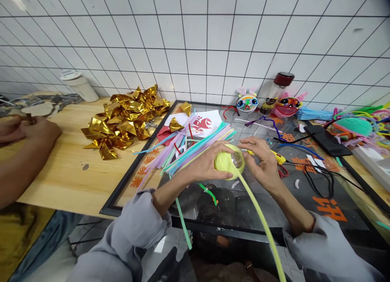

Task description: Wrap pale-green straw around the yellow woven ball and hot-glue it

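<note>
My left hand (211, 162) is closed around a clear ball (236, 158) partly wrapped in yellow pipe cleaner (224, 162). A bare, see-through patch of the ball faces right. From the wrapping, a long yellow strand (262, 217) runs down towards my lap. My right hand (260, 160) is at the ball's right side with its fingers apart; I cannot tell whether the fingertips touch it. Partly behind that hand lies a yellow glue gun (278, 157). A bundle of pastel pipe cleaners (195, 150) spreads on the glass-topped board (225, 211) beyond my left forearm.
Folded gold foil pieces (128, 119) are heaped on the wooden table (73, 168) at left, near another person's hands (33, 130). Two decorated balls (246, 103) and a dark-lidded bottle (278, 89) stand by the tiled wall. A black phone (327, 140) and loose cable (318, 184) lie at right.
</note>
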`<state>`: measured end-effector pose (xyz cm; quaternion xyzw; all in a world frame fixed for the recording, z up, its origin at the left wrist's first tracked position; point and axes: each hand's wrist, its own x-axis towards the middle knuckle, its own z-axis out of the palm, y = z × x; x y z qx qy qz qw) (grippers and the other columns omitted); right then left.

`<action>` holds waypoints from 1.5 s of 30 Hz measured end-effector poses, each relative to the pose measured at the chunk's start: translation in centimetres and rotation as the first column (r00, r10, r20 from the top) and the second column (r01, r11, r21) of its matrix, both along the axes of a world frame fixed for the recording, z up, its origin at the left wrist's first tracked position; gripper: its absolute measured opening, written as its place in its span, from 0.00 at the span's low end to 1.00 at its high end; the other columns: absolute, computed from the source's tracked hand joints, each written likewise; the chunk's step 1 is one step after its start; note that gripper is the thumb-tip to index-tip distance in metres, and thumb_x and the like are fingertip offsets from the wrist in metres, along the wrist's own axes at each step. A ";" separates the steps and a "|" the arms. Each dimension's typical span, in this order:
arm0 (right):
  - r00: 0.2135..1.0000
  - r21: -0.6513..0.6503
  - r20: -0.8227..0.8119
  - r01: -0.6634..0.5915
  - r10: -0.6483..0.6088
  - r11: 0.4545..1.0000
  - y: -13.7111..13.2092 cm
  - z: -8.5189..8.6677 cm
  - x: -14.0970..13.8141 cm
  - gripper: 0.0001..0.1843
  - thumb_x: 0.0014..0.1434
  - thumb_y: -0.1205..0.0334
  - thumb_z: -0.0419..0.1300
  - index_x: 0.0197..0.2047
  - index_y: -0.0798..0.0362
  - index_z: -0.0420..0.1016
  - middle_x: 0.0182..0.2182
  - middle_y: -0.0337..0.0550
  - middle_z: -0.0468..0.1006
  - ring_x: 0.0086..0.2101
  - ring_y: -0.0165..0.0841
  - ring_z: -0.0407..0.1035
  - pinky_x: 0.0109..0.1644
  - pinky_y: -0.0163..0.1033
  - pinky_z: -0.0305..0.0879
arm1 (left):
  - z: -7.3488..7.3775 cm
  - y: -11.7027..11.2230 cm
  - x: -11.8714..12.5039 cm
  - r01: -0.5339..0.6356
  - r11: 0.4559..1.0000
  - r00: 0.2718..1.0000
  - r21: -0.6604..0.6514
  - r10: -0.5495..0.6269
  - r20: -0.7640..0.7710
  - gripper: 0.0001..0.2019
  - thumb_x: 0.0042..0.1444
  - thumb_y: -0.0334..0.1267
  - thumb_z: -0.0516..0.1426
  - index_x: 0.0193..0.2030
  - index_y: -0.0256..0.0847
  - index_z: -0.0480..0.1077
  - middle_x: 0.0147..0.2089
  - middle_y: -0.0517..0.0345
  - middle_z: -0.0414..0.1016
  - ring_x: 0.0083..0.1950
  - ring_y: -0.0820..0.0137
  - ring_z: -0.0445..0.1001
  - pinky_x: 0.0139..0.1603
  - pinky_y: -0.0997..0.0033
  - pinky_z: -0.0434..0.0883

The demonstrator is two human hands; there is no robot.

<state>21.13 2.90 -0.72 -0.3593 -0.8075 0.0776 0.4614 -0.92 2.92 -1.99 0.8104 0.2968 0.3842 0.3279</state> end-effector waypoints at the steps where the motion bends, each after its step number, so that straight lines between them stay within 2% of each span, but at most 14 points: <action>1: 0.998 -0.036 -0.006 0.058 -0.058 0.998 0.2 -0.2 0.1 0.14 0.69 0.56 0.55 0.47 0.48 0.82 0.47 0.49 0.81 0.51 0.45 0.72 0.57 0.56 0.64 | 0.0 -0.1 -0.1 0.008 1.000 1.000 0.014 -0.008 -0.013 0.27 0.47 0.41 0.70 0.54 0.45 0.68 0.65 0.46 0.68 0.71 0.50 0.65 0.73 0.44 0.61; 4: 0.991 -0.170 0.080 0.121 -0.109 0.978 0.2 -0.7 0.2 0.27 0.73 0.45 0.44 0.46 0.48 0.83 0.50 0.51 0.80 0.53 0.46 0.71 0.58 0.58 0.62 | -0.1 -0.4 -0.2 0.008 0.998 1.000 0.065 -0.006 -0.030 0.28 0.47 0.41 0.71 0.54 0.45 0.69 0.67 0.43 0.65 0.74 0.49 0.61 0.74 0.43 0.59; 6: 0.987 -0.212 0.150 0.091 -0.060 0.973 -0.1 -0.8 -0.2 0.34 0.73 0.40 0.37 0.52 0.47 0.81 0.54 0.52 0.79 0.56 0.47 0.69 0.59 0.58 0.60 | 0.0 -0.6 -0.3 0.000 0.995 0.999 0.098 0.003 -0.033 0.28 0.48 0.40 0.71 0.54 0.45 0.69 0.69 0.42 0.63 0.74 0.50 0.60 0.74 0.44 0.60; 8: 0.982 -0.186 0.185 0.054 -0.019 0.981 -0.7 -0.8 -0.9 0.38 0.72 0.37 0.34 0.59 0.46 0.77 0.58 0.52 0.76 0.60 0.47 0.65 0.61 0.58 0.59 | 0.1 -0.9 -0.2 0.000 0.993 0.998 0.117 0.007 -0.059 0.26 0.50 0.41 0.70 0.55 0.43 0.69 0.71 0.40 0.61 0.75 0.51 0.60 0.75 0.44 0.58; 12: 0.984 -0.101 0.178 -0.014 0.031 0.995 -1.7 -0.6 -2.1 0.40 0.71 0.36 0.32 0.64 0.48 0.73 0.63 0.52 0.72 0.65 0.46 0.59 0.64 0.57 0.55 | 0.4 -1.3 0.1 -0.030 0.993 0.993 0.112 0.042 -0.106 0.26 0.49 0.40 0.70 0.54 0.42 0.71 0.72 0.41 0.62 0.76 0.48 0.58 0.77 0.42 0.55; 14: 0.984 -0.099 0.175 -0.013 0.030 0.995 -1.8 -0.6 -2.3 0.40 0.71 0.35 0.32 0.64 0.47 0.74 0.63 0.51 0.72 0.65 0.46 0.59 0.65 0.57 0.55 | 0.5 -1.3 0.2 -0.042 0.996 0.993 0.084 0.050 -0.107 0.26 0.48 0.40 0.70 0.54 0.43 0.71 0.70 0.44 0.65 0.74 0.48 0.61 0.76 0.42 0.56; 17: 0.984 -0.149 0.179 0.033 -0.006 0.988 -1.2 -0.9 -1.9 0.40 0.70 0.35 0.31 0.65 0.44 0.73 0.63 0.49 0.73 0.64 0.46 0.60 0.63 0.57 0.55 | 0.3 -1.1 0.3 -0.051 0.998 0.997 0.031 0.053 -0.063 0.27 0.48 0.39 0.70 0.55 0.42 0.71 0.64 0.45 0.72 0.68 0.51 0.69 0.72 0.46 0.63; 22: 0.982 -0.237 0.184 0.078 -0.034 0.968 -0.1 -2.1 -0.9 0.38 0.72 0.37 0.32 0.66 0.45 0.70 0.58 0.50 0.77 0.60 0.45 0.65 0.60 0.55 0.57 | -0.5 -0.3 0.0 -0.162 0.981 0.981 -0.102 0.172 0.093 0.27 0.45 0.39 0.70 0.53 0.42 0.70 0.62 0.47 0.74 0.67 0.53 0.70 0.71 0.49 0.63; 27: 0.973 -0.121 0.198 0.146 -0.120 0.982 -0.6 -3.0 -1.4 0.35 0.73 0.40 0.35 0.65 0.48 0.71 0.56 0.52 0.78 0.58 0.45 0.67 0.60 0.54 0.56 | -1.3 0.5 -0.2 -0.163 0.935 0.942 -0.314 0.242 0.231 0.30 0.42 0.43 0.70 0.52 0.41 0.68 0.58 0.48 0.74 0.61 0.56 0.74 0.63 0.55 0.70; 30: 0.957 -0.005 0.230 0.184 -0.177 0.983 -1.3 -3.1 -2.0 0.31 0.75 0.45 0.37 0.64 0.51 0.70 0.55 0.53 0.78 0.57 0.45 0.67 0.60 0.54 0.55 | -1.5 0.7 -0.3 -0.157 0.911 0.930 -0.381 0.266 0.254 0.31 0.42 0.42 0.71 0.53 0.41 0.67 0.58 0.50 0.74 0.58 0.58 0.75 0.59 0.60 0.71; 33: 0.938 0.117 0.237 0.231 -0.253 0.966 -2.1 -3.2 -2.3 0.27 0.75 0.50 0.42 0.61 0.54 0.72 0.52 0.54 0.79 0.55 0.45 0.68 0.59 0.54 0.56 | -1.5 0.7 -0.3 -0.158 0.906 0.927 -0.393 0.274 0.257 0.31 0.42 0.42 0.71 0.53 0.41 0.67 0.57 0.50 0.74 0.56 0.61 0.75 0.57 0.63 0.71; 37: 0.938 0.197 0.234 0.212 -0.257 0.957 -2.9 -3.2 -2.6 0.22 0.73 0.55 0.47 0.61 0.55 0.72 0.52 0.57 0.78 0.55 0.48 0.66 0.59 0.56 0.56 | -1.6 0.8 -0.3 -0.137 0.909 0.927 -0.394 0.258 0.273 0.32 0.42 0.42 0.70 0.54 0.40 0.66 0.57 0.51 0.74 0.54 0.63 0.75 0.56 0.64 0.72; 41: 0.948 0.229 0.231 0.167 -0.221 0.959 -3.3 -3.0 -2.7 0.22 0.72 0.56 0.48 0.64 0.50 0.70 0.54 0.55 0.77 0.55 0.48 0.66 0.58 0.58 0.56 | -1.7 1.0 -0.4 -0.160 0.918 0.935 -0.364 0.259 0.241 0.31 0.44 0.42 0.70 0.54 0.40 0.67 0.57 0.51 0.74 0.54 0.62 0.75 0.57 0.63 0.72; 45: 0.949 0.221 0.236 0.159 -0.210 0.962 -3.2 -2.6 -2.4 0.19 0.72 0.55 0.50 0.61 0.44 0.73 0.55 0.52 0.76 0.56 0.48 0.67 0.58 0.58 0.57 | -1.7 1.0 -0.4 -0.201 0.932 0.943 -0.302 0.267 0.196 0.30 0.45 0.43 0.70 0.55 0.41 0.70 0.58 0.51 0.73 0.60 0.59 0.73 0.61 0.61 0.70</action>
